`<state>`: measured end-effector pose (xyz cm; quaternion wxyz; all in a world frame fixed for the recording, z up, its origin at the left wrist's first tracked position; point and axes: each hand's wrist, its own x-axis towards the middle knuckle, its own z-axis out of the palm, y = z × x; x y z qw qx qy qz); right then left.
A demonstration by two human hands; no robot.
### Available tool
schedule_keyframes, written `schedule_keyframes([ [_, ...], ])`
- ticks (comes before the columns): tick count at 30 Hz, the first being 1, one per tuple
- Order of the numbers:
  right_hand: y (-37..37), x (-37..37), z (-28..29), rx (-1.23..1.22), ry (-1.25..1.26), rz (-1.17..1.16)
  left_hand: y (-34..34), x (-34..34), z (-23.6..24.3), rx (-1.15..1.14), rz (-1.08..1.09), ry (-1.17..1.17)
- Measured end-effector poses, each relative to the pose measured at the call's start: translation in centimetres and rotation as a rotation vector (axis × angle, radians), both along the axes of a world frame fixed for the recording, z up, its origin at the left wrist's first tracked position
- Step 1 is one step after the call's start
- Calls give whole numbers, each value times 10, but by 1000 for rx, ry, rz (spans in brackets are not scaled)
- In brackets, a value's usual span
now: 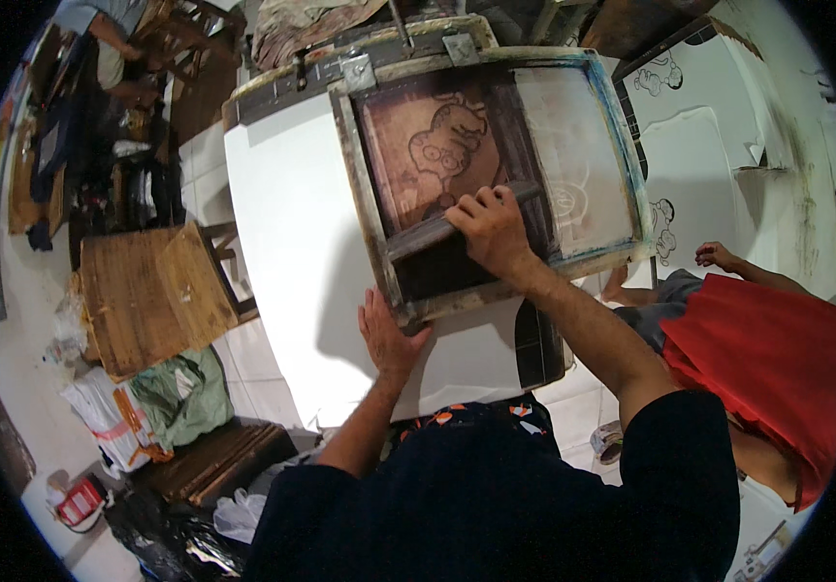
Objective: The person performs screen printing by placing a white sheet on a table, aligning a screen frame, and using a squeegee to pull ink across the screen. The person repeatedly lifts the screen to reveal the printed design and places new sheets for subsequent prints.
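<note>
A framed printing screen (588, 260) lies tilted over a large white sheet (277, 213) on the table. Through its brownish mesh shows a dark-outlined cartoon figure (447, 144); a fainter outline is on the pale right part of the mesh. My right hand (491, 228) is closed over the top of a long dark squeegee (428, 236), which lies across the lower part of the mesh. Black covers the mesh on the near side of it. My left hand (387, 338) is flat with fingers spread, at the frame's near left corner over the white sheet.
Metal hinge clamps (358, 73) hold the screen's far edge. At right are sheets with cartoon outlines (659, 76) and a person in red (762, 359). Another person (112, 39) is at far left. A wooden board (142, 291), green bag (185, 398) and black plastic bags (161, 529) stand left.
</note>
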<state>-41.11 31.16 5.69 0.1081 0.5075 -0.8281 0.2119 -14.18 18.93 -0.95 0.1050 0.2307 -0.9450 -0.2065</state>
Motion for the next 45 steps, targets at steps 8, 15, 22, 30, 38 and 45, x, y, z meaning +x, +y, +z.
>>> schedule_keyframes([
  [8,-65,-94,-6,-239,122,-61,0,0,-2,15,10,-47],
  [15,-96,-186,-23,-8,176,-254,0,2,-2,-22,-14,-11],
  [22,-46,-94,-11,92,10,-499,-2,2,-5,-25,-21,12],
  [30,14,48,-1,75,-52,-583,-2,2,-5,-13,-15,2],
  [38,19,39,6,37,-61,-428,-2,2,-6,0,5,-10],
  [45,-12,-21,13,46,-71,-245,-2,2,-2,12,-20,-14],
])
